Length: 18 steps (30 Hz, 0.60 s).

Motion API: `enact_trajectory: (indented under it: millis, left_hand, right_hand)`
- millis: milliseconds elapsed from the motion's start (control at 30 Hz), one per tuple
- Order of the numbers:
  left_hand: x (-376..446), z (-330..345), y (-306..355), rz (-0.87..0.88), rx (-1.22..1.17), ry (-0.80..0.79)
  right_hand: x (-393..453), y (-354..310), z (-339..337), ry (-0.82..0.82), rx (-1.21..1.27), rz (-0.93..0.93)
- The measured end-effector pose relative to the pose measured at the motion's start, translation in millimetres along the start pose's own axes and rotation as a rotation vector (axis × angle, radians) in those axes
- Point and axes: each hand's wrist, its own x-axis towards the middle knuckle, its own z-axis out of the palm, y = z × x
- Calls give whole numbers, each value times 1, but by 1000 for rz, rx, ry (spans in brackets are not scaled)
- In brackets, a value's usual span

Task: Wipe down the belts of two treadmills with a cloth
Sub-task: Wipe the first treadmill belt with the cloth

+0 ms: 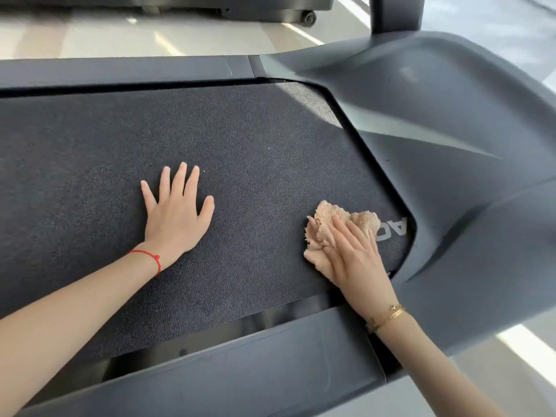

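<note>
A flat-fingered right hand [355, 257] presses the cloth [326, 233] onto the belt [240, 152] to wipe it, while the empty, splayed left hand [176, 212] braces nearby.

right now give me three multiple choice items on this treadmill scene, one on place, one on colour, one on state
1. Where does the crumpled peach terry cloth lie?
A. on the floor
B. on the dark textured treadmill belt, near the grey motor cover
C. on the near side rail

2. What colour is the string on the left wrist?
A. red
B. blue
C. green

3. How is the left hand?
A. clenched in a fist
B. gripping the cloth
C. flat, fingers spread on the belt

Answers: B, the right hand presses it there; A, the red string bracelet shows; C, its palm lies flat.
</note>
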Motion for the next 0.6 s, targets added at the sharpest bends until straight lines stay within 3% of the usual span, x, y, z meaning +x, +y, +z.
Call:
enact_trajectory:
  millis: [267,333,467,600]
  left_hand:
    - [0,0,0,-3,17,-20]
    - [0,-1,0,-1,19,-19]
    - [0,2,-1,7,34,1]
    - [1,3,-3,16,48,-9]
  right_hand:
    - [132,24,18,-54,-64,63]
    - [150,4,28,-98,-57,-59]
    - [125,-60,46,32,30,-466]
    - [121,-51,56,-37,34,-501]
